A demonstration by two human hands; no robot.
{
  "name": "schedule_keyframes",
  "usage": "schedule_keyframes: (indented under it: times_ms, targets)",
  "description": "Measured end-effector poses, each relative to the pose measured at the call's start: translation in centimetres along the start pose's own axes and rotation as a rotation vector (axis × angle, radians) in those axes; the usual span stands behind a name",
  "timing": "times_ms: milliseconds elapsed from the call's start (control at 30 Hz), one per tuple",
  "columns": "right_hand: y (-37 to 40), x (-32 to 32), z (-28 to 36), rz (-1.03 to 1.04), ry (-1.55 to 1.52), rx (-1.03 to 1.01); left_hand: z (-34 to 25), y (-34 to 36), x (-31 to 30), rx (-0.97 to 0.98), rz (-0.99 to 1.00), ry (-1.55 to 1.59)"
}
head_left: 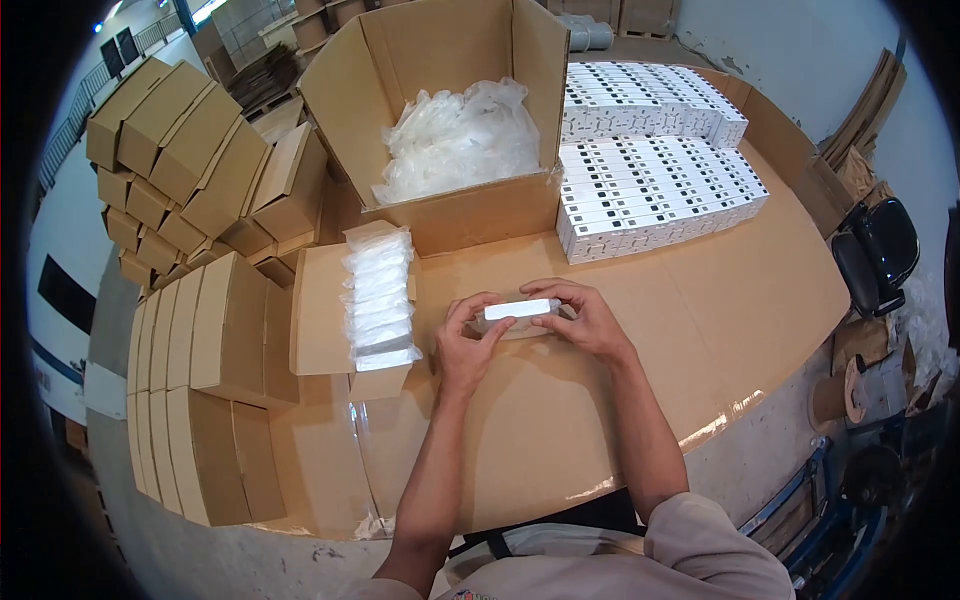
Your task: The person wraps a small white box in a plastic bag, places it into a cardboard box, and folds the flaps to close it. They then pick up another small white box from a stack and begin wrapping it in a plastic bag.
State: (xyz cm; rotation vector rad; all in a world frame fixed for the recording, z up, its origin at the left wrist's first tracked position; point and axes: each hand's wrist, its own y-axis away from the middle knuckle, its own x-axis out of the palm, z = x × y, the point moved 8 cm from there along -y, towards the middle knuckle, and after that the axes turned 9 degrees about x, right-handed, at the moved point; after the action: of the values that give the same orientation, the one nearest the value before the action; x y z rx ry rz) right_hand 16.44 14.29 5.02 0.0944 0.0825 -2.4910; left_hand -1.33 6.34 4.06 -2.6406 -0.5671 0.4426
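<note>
A small white box (517, 309), with clear plastic film around its ends, is held just above the cardboard-covered table (540, 410). My left hand (466, 343) grips its left end between thumb and fingers. On the right end, my right hand (588, 322) has its thumb and fingers closed in the same way. To the left of my hands lies an open carton (325, 312) holding a row of plastic-wrapped white packs (380, 300).
A large open cardboard box (470, 225) full of clear plastic bags (460, 140) stands behind. Stacked white boxes (660, 190) fill the back right. Brown cartons (230, 320) are piled at the left. A black chair (875, 255) is off the right side.
</note>
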Motion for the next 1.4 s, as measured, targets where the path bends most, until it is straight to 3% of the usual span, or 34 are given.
schedule_keyframes:
  times_ms: [167, 367, 467, 567, 767, 867, 967, 1167, 1400]
  targets:
    - [0.3, 0.2, 1.1, -0.014, -0.047, -0.017, 1.1, 0.1, 0.3, -0.047, 0.026, 0.057]
    - [0.3, 0.1, 0.8, -0.011, 0.134, 0.001, 1.0, 0.2, 0.8, -0.092, 0.043, 0.196]
    - [0.4, 0.1, 1.5, -0.048, 0.211, -0.12, 1.4, 0.3, 0.9, -0.055, 0.04, 0.181]
    - [0.6, -0.1, 1.7, -0.1, 0.278, -0.118, 0.6, 0.7, 0.9, -0.094, 0.029, 0.173]
    - [0.4, -0.7, 0.6, -0.112, 0.176, -0.023, 0.4, 2.7, 0.5, -0.131, 0.071, -0.149]
    - [0.3, -1.4, 0.1, -0.168, 0.169, -0.102, 0.1, 4.9, -0.3, 0.041, 0.046, -0.219]
    - [0.3, -1.3, 0.2, -0.215, 0.123, -0.099, -1.1, 7.5, -1.3, 0.049, 0.045, -0.383]
    - [0.6, 0.7, 0.3, -0.218, -0.105, -0.098, -4.7, 13.2, -2.0, 0.075, 0.392, -0.648]
    - [0.0, 5.1, 3.0, -0.224, -0.2, -0.242, -7.5, 17.8, -4.5, -0.04, 0.436, -0.767]
